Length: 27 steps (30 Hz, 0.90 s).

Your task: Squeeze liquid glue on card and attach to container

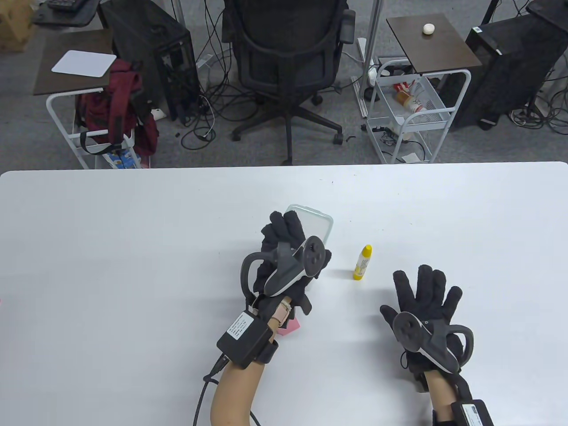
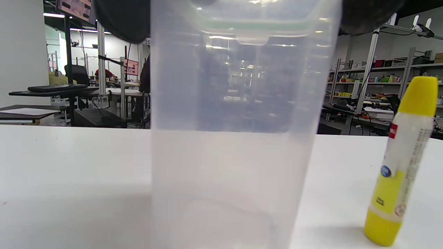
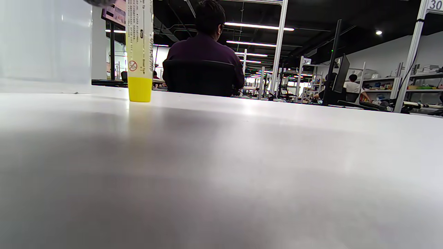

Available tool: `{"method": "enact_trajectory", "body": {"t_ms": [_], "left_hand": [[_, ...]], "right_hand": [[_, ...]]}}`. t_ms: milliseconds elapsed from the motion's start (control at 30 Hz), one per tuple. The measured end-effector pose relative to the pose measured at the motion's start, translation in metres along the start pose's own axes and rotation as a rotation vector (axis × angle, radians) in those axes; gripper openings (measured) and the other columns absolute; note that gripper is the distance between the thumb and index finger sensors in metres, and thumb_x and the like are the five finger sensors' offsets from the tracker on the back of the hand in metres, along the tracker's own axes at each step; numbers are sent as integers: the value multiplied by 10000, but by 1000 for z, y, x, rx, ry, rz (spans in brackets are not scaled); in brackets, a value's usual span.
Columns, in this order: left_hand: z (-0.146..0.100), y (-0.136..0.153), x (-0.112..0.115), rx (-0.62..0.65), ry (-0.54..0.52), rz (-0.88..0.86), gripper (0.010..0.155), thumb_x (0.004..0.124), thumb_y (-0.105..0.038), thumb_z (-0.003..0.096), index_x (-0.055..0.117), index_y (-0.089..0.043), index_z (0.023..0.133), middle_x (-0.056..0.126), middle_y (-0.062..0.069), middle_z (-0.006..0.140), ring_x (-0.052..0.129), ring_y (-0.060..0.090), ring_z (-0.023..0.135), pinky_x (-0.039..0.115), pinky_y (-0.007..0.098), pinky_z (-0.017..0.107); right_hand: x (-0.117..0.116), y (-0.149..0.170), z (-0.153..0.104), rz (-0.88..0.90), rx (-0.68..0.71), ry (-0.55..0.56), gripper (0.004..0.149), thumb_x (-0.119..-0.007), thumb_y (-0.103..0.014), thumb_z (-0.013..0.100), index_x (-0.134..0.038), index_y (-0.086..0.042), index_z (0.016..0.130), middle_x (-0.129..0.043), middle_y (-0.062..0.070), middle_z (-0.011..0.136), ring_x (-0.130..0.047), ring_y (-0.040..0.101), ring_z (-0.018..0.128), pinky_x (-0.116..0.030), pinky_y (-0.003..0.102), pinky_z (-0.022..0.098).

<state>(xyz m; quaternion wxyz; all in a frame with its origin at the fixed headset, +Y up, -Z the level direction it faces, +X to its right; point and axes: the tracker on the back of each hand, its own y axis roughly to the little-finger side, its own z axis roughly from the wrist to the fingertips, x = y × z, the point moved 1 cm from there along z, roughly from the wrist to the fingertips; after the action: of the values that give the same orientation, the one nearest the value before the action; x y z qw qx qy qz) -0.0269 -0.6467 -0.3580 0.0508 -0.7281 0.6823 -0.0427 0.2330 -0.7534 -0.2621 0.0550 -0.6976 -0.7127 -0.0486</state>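
Note:
A clear plastic container [image 1: 317,222] stands upright on the white table [image 1: 133,248]. My left hand [image 1: 301,239] grips it from the near side, fingers wrapped around its wall. It fills the left wrist view [image 2: 235,138]. A yellow glue bottle [image 1: 362,262] stands upright just right of the container, capped, touched by neither hand; it also shows in the left wrist view [image 2: 401,166] and the right wrist view [image 3: 139,52]. A pink card [image 1: 290,327] lies mostly hidden under my left wrist. My right hand [image 1: 408,293] rests flat on the table, fingers spread, empty, to the right of the glue.
The table's far edge [image 1: 284,166] runs across the middle of the view. Beyond it stand an office chair [image 1: 288,57] and two white wire carts [image 1: 412,111] on the floor.

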Motion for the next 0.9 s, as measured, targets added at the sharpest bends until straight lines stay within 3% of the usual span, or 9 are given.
{"method": "enact_trajectory", "body": {"t_ms": [133, 267, 367, 533, 633, 733, 900], "left_hand": [[-7, 2, -2, 28, 48, 1, 1113, 629, -732, 491, 167, 30, 1160, 166, 385, 1195, 384, 605, 1089, 545, 656, 767], [-38, 10, -14, 50, -92, 15, 1070, 592, -718, 509, 133, -4, 1160, 122, 369, 1190, 317, 607, 1092, 505, 665, 771], [-77, 21, -13, 42, -212, -77, 989, 602, -669, 527, 221, -17, 1164, 254, 344, 1198, 426, 581, 1079, 550, 644, 755], [-136, 49, 19, 76, -196, -235, 880, 619, -626, 539, 365, -52, 1156, 473, 265, 1185, 614, 504, 1041, 640, 592, 726], [-158, 65, 39, 83, -227, -284, 805, 624, -601, 544, 453, -85, 1137, 563, 221, 1162, 692, 459, 1014, 687, 558, 708], [-164, 78, 54, 103, -216, -363, 745, 646, -558, 545, 515, -96, 1114, 617, 202, 1138, 735, 444, 985, 710, 543, 689], [-162, 92, 60, 56, -212, -450, 701, 648, -538, 544, 551, -115, 1096, 669, 173, 1113, 787, 406, 958, 746, 513, 667]], "right_hand": [[2, -2, -2, 13, 5, 12, 784, -471, -630, 579, -125, -248, 1170, -59, 297, 1209, -160, 585, 1123, -129, 768, 728], [3, -7, -2, 14, 31, 25, 782, -476, -626, 578, -144, -241, 1173, -95, 297, 1214, -207, 580, 1124, -147, 769, 730], [2, -9, -2, 6, 44, 20, 778, -482, -622, 578, -168, -236, 1175, -130, 297, 1219, -247, 574, 1125, -175, 767, 736], [2, -12, -5, 67, 45, 2, 759, -499, -609, 577, -244, -223, 1179, -231, 291, 1223, -358, 558, 1119, -262, 759, 752], [4, -14, -6, 112, 38, 5, 741, -509, -600, 576, -313, -211, 1175, -292, 280, 1220, -423, 548, 1105, -317, 744, 760], [4, -17, -7, 146, 32, 5, 731, -515, -597, 575, -361, -200, 1169, -343, 273, 1215, -472, 539, 1092, -357, 734, 761], [2, -22, -5, 138, 32, 1, 721, -529, -592, 573, -401, -193, 1159, -397, 256, 1207, -527, 521, 1076, -409, 716, 763]]}}
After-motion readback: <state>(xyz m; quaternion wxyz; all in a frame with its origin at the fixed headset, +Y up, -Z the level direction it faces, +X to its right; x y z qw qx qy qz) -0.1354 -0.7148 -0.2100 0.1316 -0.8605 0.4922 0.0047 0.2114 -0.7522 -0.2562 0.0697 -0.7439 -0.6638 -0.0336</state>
